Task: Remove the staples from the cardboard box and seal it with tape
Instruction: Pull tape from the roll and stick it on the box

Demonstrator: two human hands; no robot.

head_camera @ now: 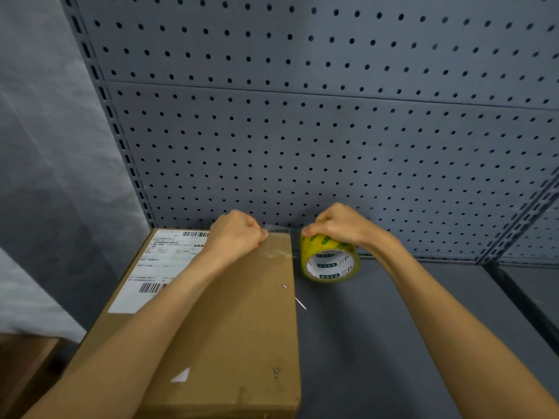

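Taping stage at the far right corner of the cardboard box [230, 313], which lies flat on the grey counter [393, 343] with its back edge near the pegboard [332, 116]. The left hand [234, 234] is closed in a pinch on the free end of the clear tape strip [279, 229], held at the box's top surface. The right hand [335, 225] is curled over the yellow tape roll [329, 260], which is held just off the box's right edge, apparently raised slightly above the counter.

Risks, as judged: the short span of strip between the hands may twist or fold onto itself if tension is lost; the strip may be laid askew if the roll is drawn off line from the edge. Two bent staples [284, 286] [276, 372] are seen on the box top near the right edge; whether they are loose or still seated cannot be told. If taped over, they would be trapped or would puncture the film. A thin bright sliver [300, 303], perhaps metal, lies at the box's right edge, in the likely path of the roll.

Surroundings: a white shipping label [151, 267] occupies the left part of the lid, partly hidden by the left forearm. A brown wooden surface [24, 373] is seen at lower left. The pegboard leaves little room behind the box.
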